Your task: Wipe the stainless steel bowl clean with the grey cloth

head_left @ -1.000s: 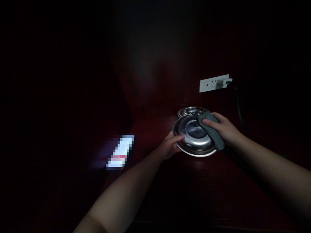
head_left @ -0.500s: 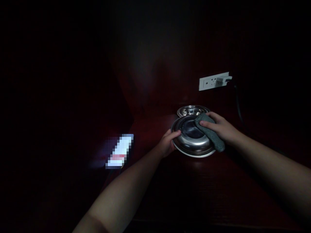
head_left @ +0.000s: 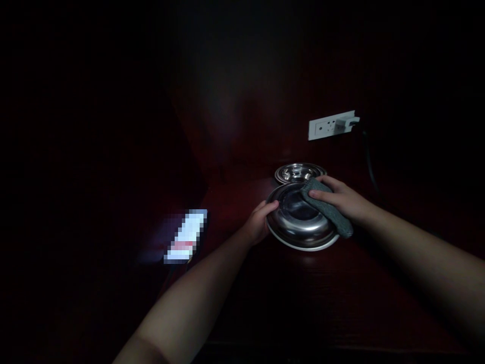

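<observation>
A shiny round metal dish [head_left: 303, 225], its underside facing me, is tilted above the dark red surface. My left hand [head_left: 260, 221] grips its left rim, thumb on the outside and fingers hidden behind. Folded in my right hand [head_left: 343, 199] is a grey-green cloth [head_left: 328, 210], pressed against the dish's upper right side. My right thumb lies on the cloth. Just behind the dish stand stacked metal dishes [head_left: 299, 172], partly covered by it and by my right hand.
On the wall at the back right is a white power socket [head_left: 329, 126] with a plug in it and a dark cable [head_left: 369, 162] hanging down. A lit phone-like screen [head_left: 186, 236], blurred out, lies to the left of my left forearm. The surroundings are very dark.
The dish has tipped slightly and its lower rim sits a bit lower. My left thumb has slid a little towards the rim. The cloth has barely shifted.
</observation>
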{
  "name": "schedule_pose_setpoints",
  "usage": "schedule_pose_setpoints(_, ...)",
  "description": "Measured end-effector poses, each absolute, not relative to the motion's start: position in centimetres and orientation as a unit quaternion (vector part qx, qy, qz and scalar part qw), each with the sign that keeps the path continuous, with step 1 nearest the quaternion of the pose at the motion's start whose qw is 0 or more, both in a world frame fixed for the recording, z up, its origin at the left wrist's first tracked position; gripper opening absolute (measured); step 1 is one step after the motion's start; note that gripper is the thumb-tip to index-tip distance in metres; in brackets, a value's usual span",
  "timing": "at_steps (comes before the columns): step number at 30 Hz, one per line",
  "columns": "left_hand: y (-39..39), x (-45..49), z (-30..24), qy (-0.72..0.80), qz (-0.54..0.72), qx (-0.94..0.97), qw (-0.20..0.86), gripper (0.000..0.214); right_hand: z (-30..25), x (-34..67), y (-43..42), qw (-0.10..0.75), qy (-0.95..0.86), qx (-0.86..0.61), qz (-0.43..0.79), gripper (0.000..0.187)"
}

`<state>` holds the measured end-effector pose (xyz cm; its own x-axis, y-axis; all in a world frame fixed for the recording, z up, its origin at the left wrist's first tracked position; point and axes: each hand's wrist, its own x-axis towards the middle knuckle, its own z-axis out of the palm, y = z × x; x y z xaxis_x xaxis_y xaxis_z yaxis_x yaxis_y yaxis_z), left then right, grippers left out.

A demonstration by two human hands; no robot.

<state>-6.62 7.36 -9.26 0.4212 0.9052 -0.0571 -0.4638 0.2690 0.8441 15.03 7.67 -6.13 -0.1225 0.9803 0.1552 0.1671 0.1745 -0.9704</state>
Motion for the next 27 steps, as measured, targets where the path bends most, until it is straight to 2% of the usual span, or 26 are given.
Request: schedule_pose_setpoints(27,6.96,-6.33,-8.85,0.291,0.476,0.396,0.729,0.023,-6.17,15.13,7.67,0.451,-0.639,-0.462,0.418,0.038)
